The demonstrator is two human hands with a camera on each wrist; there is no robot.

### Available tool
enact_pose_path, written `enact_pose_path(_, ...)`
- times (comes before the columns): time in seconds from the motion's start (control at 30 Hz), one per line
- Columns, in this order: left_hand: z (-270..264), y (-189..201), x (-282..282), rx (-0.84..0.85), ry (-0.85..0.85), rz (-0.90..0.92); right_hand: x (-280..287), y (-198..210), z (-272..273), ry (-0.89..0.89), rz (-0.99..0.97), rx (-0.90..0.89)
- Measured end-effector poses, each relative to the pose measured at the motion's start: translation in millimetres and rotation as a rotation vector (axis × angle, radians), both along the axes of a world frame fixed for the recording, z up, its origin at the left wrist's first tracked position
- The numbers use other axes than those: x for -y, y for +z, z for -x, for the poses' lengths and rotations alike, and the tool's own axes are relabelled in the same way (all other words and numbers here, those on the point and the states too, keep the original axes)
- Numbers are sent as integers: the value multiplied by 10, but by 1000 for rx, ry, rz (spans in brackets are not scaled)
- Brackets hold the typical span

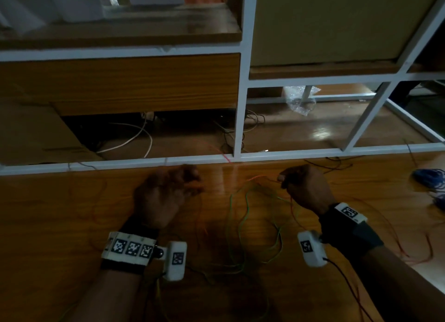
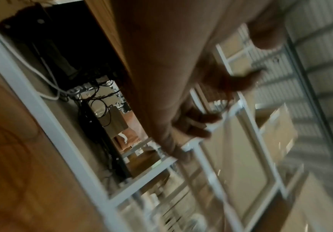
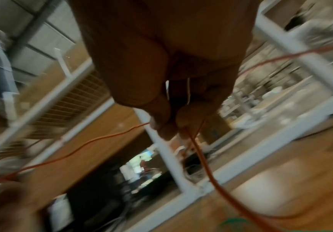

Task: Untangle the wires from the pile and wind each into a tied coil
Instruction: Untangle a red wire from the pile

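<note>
Right hand (image 1: 305,189) pinches the orange wire (image 3: 94,141); left hand (image 1: 166,191) blurred, grip unclear. I'd draw orange slowly clear of the green wire (image 1: 237,215).

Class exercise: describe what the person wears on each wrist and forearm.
Both hands are bare. The left wrist carries a black band with a white strip of three square black-and-white markers, plus a white camera box. The right wrist has a dark strap, one marker, a similar cabled box.
</note>
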State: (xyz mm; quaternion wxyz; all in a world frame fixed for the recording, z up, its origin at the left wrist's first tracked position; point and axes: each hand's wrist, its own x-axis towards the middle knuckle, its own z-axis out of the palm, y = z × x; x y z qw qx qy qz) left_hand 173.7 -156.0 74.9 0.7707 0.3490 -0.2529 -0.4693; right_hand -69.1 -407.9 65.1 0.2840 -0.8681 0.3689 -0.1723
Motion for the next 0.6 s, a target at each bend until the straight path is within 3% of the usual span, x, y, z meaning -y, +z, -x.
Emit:
enact_pose_path(0.07, -86, 36, 21, -118, 88, 14, 167, -80, 100, -72, 68, -77)
enact_pose_path(0.17, -27, 53, 104, -26, 197, -111, 239, -209, 195, -9, 125, -352)
enact_pose_path(0.27, 126, -3, 206, 70, 185, -273, 94, -201, 164, 30, 67, -365)
enact_pose_path(0.37, 299, -24, 255, 121, 117, -315, -81, -58, 23, 127, 170, -424)
enact_pose_path(0.43, 398, -32, 283, 143, 93, -317, -226, 109, -73, 236, 164, -319)
enact_pose_path(0.6, 637, -20, 350, 239, 90, -381, -729, 437, -277, 466, -158, -2)
